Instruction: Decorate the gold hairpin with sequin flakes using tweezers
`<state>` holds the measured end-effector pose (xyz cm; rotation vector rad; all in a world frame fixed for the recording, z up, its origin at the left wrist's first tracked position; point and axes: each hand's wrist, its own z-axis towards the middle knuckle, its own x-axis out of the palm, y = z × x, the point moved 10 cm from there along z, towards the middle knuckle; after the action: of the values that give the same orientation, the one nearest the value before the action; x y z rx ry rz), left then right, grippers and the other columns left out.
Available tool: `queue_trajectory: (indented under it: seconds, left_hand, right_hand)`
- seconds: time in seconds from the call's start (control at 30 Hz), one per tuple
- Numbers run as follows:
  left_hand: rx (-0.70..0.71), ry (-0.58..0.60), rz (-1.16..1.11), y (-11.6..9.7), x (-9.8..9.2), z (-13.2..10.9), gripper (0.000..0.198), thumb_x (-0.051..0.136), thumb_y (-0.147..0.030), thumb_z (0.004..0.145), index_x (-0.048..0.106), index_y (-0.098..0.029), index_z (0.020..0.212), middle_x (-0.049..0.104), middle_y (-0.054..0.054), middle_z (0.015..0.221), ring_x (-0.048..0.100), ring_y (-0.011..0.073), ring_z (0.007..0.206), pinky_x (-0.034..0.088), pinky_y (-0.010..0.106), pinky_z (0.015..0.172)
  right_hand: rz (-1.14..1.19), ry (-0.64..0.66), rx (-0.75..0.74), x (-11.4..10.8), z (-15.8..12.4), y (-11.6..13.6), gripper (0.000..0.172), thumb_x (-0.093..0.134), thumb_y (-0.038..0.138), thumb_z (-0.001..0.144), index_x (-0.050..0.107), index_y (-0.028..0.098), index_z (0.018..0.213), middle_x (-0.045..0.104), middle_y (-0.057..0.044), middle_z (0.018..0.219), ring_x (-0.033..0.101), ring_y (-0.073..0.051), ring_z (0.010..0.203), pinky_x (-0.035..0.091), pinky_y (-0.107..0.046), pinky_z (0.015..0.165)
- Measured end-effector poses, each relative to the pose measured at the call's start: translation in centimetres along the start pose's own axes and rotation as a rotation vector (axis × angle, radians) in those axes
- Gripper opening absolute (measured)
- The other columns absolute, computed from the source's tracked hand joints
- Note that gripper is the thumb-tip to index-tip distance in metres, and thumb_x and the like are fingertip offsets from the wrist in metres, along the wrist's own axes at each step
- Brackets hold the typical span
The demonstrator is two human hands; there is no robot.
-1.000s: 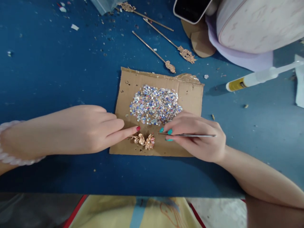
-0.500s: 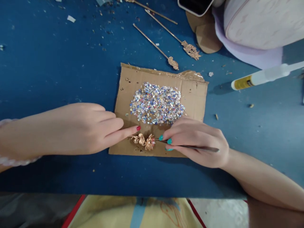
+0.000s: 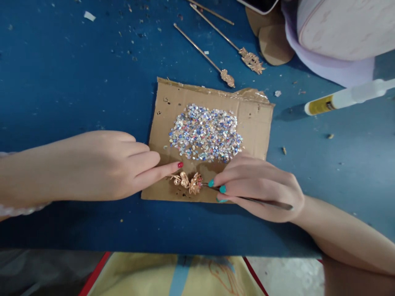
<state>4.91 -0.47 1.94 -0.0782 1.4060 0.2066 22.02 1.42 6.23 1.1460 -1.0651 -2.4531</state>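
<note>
A gold flower-shaped hairpin (image 3: 185, 180) lies along the near edge of a cardboard piece (image 3: 256, 131). Its stem runs under my left hand (image 3: 111, 166), which is closed on it with the index finger stretched along the stem; the thumb is hidden. My right hand (image 3: 265, 185) pinches metal tweezers (image 3: 271, 203), their tips touching the right-hand flower of the hairpin. Small pinkish bits show at that flower, too small to make out clearly. Just beyond both hands, a pile of shiny multicoloured chips (image 3: 206, 133) is spread on the cardboard.
Beyond the cardboard lie two gold hairpins (image 3: 227, 77) (image 3: 251, 61) and part of another stick (image 3: 216, 14). A white bottle with a yellow label (image 3: 322, 105) lies at the right. A pale rounded object (image 3: 345, 31) fills the far right corner. Small scraps dot the blue table (image 3: 77, 94).
My right hand and the tweezers have shifted slightly right and down, the tips still at the flower. My left hand and the hairpin stay nearly in place. The view has moved a little.
</note>
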Motion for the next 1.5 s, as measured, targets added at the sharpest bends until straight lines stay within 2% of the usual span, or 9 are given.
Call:
queue_trajectory:
  seconds: [0.1, 0.3, 0.43, 0.7, 0.83, 0.93, 1.13, 1.37, 1.5]
  left_hand:
    - [0.001, 0.039, 0.024, 0.0, 0.5, -0.2, 0.053, 0.028, -0.010, 0.107, 0.059, -0.022, 0.148, 0.056, -0.004, 0.070, 0.060, 0.0199, 0.058, 0.047, 0.036, 0.055]
    - [0.029, 0.037, 0.020, -0.3, 0.4, -0.5, 0.050, 0.029, -0.008, 0.107, 0.059, -0.015, 0.146, 0.052, -0.004, 0.069, 0.057, 0.0210, 0.056, 0.045, 0.039, 0.052]
    - [-0.004, 0.050, -0.022, 0.0, 0.7, -0.9, 0.052, 0.027, -0.011, 0.109, 0.059, -0.022, 0.149, 0.054, -0.003, 0.073, 0.060, 0.0191, 0.061, 0.044, 0.035, 0.055]
    - [-0.002, 0.088, -0.035, 0.0, 1.5, -1.4, 0.058, 0.027, -0.013, 0.109, 0.050, -0.020, 0.162, 0.058, -0.002, 0.077, 0.055, 0.0210, 0.056, 0.042, 0.037, 0.055]
    - [-0.029, 0.085, -0.082, 0.2, 1.7, -1.9, 0.058, 0.032, -0.015, 0.110, 0.051, -0.025, 0.164, 0.060, -0.001, 0.079, 0.056, 0.0206, 0.057, 0.042, 0.036, 0.056]
    - [-0.041, 0.090, -0.097, 0.3, 1.8, -2.0, 0.059, 0.033, -0.016, 0.110, 0.049, -0.028, 0.165, 0.062, -0.001, 0.081, 0.057, 0.0201, 0.059, 0.043, 0.036, 0.057]
    - [0.005, 0.114, -0.038, -0.1, 1.9, -2.0, 0.062, 0.028, -0.013, 0.109, 0.046, -0.020, 0.168, 0.057, -0.001, 0.072, 0.058, 0.0231, 0.058, 0.044, 0.039, 0.055]
    - [-0.018, 0.135, -0.038, 0.1, 2.3, -2.3, 0.065, 0.030, -0.015, 0.108, 0.038, -0.024, 0.172, 0.057, -0.002, 0.074, 0.061, 0.0215, 0.058, 0.049, 0.036, 0.054]
    - [-0.012, 0.145, -0.042, 0.0, 2.4, -2.6, 0.066, 0.035, -0.016, 0.106, 0.039, -0.023, 0.172, 0.055, -0.002, 0.073, 0.060, 0.0220, 0.056, 0.049, 0.037, 0.054]
  right_hand:
    - [-0.013, 0.009, -0.022, 0.1, 0.1, 0.2, 0.007, 0.066, 0.013, 0.108, 0.070, 0.016, 0.103, 0.086, -0.011, 0.097, 0.081, -0.016, 0.084, 0.068, -0.033, 0.081]
    - [-0.029, 0.012, -0.026, 0.1, -0.1, 0.1, 0.007, 0.068, 0.010, 0.106, 0.070, 0.016, 0.104, 0.086, -0.011, 0.098, 0.080, -0.017, 0.084, 0.068, -0.033, 0.079]
    - [-0.021, 0.020, -0.029, 0.1, -0.2, 0.2, 0.014, 0.067, 0.002, 0.102, 0.069, 0.015, 0.107, 0.086, -0.012, 0.100, 0.080, -0.018, 0.085, 0.067, -0.034, 0.080]
    - [-0.022, 0.013, -0.032, 0.1, -0.1, 0.2, 0.012, 0.070, 0.004, 0.101, 0.070, 0.015, 0.106, 0.086, -0.011, 0.100, 0.081, -0.018, 0.086, 0.067, -0.033, 0.080]
    - [-0.007, -0.001, -0.046, 0.0, 0.0, 0.3, 0.005, 0.073, 0.011, 0.103, 0.070, 0.014, 0.103, 0.086, -0.012, 0.097, 0.080, -0.018, 0.083, 0.068, -0.033, 0.078]
    - [-0.008, 0.003, -0.043, 0.0, 0.0, 0.3, 0.008, 0.069, 0.007, 0.104, 0.070, 0.015, 0.104, 0.086, -0.012, 0.098, 0.080, -0.018, 0.083, 0.068, -0.034, 0.078]
    - [-0.007, 0.019, -0.053, 0.1, -0.1, 0.3, 0.012, 0.066, 0.002, 0.102, 0.069, 0.012, 0.108, 0.086, -0.014, 0.100, 0.079, -0.019, 0.086, 0.068, -0.035, 0.079]
    - [-0.028, 0.035, -0.041, 0.1, -0.1, 0.4, 0.013, 0.064, 0.004, 0.104, 0.070, 0.016, 0.107, 0.086, -0.012, 0.101, 0.080, -0.018, 0.085, 0.067, -0.033, 0.078]
    - [-0.026, 0.035, -0.046, 0.2, -0.2, 0.3, 0.009, 0.064, 0.009, 0.107, 0.071, 0.015, 0.108, 0.086, -0.012, 0.101, 0.080, -0.019, 0.086, 0.068, -0.034, 0.078]
